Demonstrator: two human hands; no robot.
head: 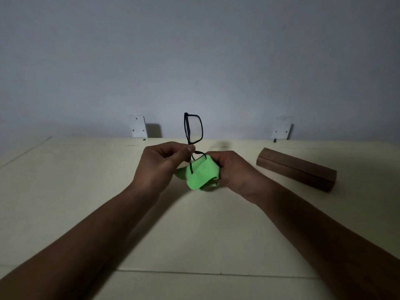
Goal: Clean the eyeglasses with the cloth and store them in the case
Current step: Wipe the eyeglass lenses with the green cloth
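Note:
Black-framed eyeglasses stand on end above the table, one lens up and clear, the other lens down inside a bright green cloth. My left hand pinches the frame near its middle with thumb and fingers. My right hand grips the green cloth, which is wrapped around the lower lens. The brown wooden-looking case lies shut on the table to the right of my right hand, apart from it.
The cream table runs to a pale wall at the back. Two white brackets are fixed on the wall at the table's far edge. A seam crosses the table near the front.

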